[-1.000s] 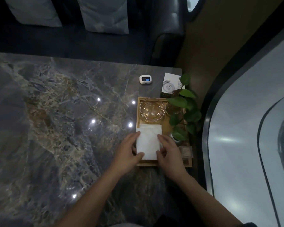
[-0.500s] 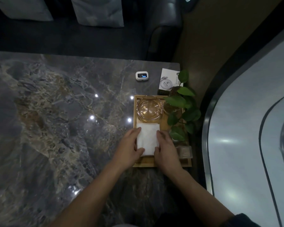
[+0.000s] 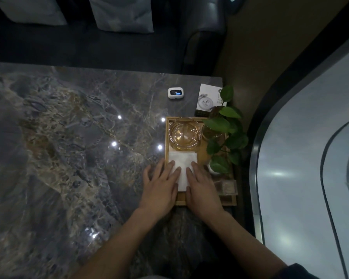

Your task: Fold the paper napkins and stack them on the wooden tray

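From the head view, the napkin (image 3: 182, 165) lies on the tray (image 3: 201, 158), just in front of the ashtray (image 3: 184, 133). The left hand (image 3: 161, 187) and right hand (image 3: 202, 187) lie flat on it, fingers spread, pressing down on either side.

Glossy marble table (image 3: 69, 158); wood tray (image 3: 201, 203); matt paper napkin (image 3: 182, 160).
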